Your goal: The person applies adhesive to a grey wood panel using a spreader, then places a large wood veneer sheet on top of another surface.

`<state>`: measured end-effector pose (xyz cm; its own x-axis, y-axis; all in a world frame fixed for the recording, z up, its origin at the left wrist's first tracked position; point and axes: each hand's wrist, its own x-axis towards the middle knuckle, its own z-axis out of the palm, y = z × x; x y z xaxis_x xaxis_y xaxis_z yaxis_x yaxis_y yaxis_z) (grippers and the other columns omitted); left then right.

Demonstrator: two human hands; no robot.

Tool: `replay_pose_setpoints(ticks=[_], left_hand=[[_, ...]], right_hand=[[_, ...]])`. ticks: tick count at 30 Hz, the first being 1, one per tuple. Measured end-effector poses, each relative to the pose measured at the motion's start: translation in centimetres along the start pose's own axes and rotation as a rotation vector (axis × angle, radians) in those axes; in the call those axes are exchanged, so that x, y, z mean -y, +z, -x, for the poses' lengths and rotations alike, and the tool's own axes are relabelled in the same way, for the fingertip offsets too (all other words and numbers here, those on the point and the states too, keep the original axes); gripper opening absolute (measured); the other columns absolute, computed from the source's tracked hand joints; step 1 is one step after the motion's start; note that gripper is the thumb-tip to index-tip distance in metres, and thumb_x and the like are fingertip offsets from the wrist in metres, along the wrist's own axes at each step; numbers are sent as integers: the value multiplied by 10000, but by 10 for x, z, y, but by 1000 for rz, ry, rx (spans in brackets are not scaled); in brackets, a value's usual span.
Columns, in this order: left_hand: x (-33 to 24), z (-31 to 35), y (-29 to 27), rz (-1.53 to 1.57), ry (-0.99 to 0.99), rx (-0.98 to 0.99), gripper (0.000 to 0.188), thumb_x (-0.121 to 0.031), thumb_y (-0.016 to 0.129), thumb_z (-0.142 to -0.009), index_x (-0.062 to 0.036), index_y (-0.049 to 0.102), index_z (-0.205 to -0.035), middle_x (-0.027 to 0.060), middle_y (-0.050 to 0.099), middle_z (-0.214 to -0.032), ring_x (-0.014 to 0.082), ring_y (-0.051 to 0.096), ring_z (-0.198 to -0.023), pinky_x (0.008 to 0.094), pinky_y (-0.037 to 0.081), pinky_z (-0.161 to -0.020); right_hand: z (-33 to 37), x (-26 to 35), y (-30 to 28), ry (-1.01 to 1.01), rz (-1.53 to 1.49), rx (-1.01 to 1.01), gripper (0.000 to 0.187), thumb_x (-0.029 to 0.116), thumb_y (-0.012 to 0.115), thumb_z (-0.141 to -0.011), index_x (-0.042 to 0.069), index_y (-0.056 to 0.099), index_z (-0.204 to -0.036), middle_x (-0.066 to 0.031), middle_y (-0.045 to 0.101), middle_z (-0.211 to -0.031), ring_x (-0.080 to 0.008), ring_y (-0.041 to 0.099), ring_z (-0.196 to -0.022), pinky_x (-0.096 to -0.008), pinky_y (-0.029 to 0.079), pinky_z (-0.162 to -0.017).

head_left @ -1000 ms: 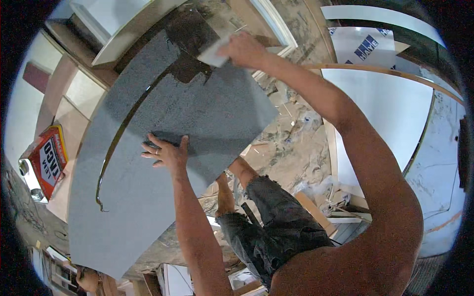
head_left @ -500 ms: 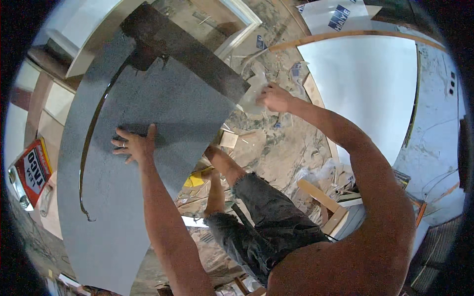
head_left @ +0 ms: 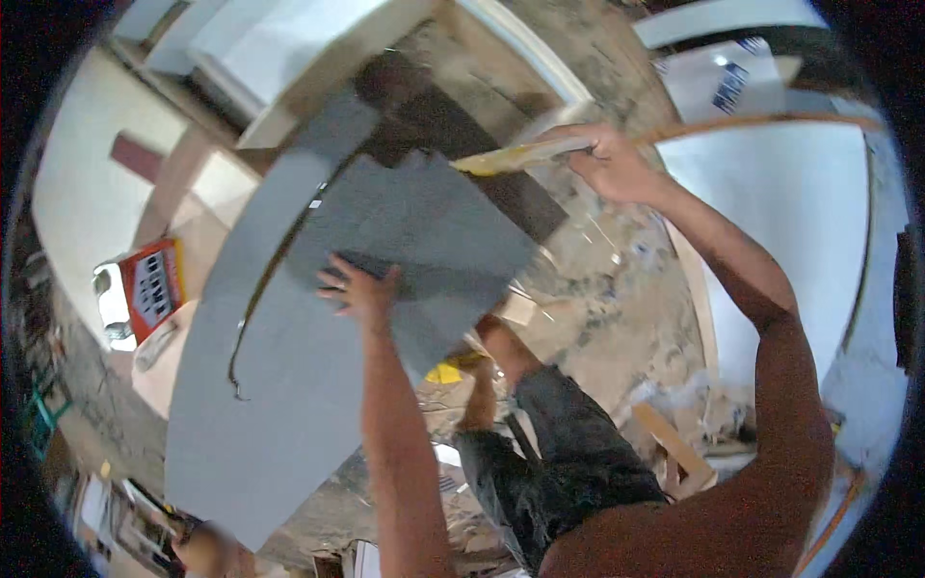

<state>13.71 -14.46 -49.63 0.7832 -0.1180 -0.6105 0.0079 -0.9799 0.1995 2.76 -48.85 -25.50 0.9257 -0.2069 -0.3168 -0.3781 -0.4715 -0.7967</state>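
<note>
Lettered red-and-white can (head_left: 157, 289), left | blue-printed white sheet (head_left: 711, 85), upper right | large grey flat panel (head_left: 289, 395), centre-left, beneath left hand (head_left: 364, 293), fingers apart | yellow-smeared pale flat spreader (head_left: 509, 158), upper centre, clamped in right hand (head_left: 615, 167)

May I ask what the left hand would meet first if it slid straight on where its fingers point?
Sliding over the grey sheet, the left hand would probably meet the dark glossy streak first.

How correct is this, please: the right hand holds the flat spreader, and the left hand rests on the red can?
One part is wrong: the left hand rests on the grey sheet, not on the red can, as the head view shows. The right hand does hold the flat spreader.
</note>
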Motion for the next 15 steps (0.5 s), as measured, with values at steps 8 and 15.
replay_pose_setpoints(ticks=[8, 15], left_hand=[[-4, -8, 0, -12, -73, 63, 1364, -483, 896, -659, -114, -36, -1584, 301, -90, -1613, 593, -83, -1447, 810, 230, -1037], [-8, -9, -10, -22, -88, 80, 1320, -423, 896, -687, -84, -13, -1582, 336, -66, -1601, 603, -84, -1442, 809, 251, -1028]], right_hand=[[-216, -85, 167, -574, 777, -349, 519, 57, 639, -754, 224, 680, -1243, -22, 624, -1315, -235, 557, -1214, -451, 430, -990], [-208, -114, 178, -481, 815, -140, 469, 131, 583, -842, 275, 647, -1283, 0, 584, -1350, -217, 543, -1201, -439, 417, -976]])
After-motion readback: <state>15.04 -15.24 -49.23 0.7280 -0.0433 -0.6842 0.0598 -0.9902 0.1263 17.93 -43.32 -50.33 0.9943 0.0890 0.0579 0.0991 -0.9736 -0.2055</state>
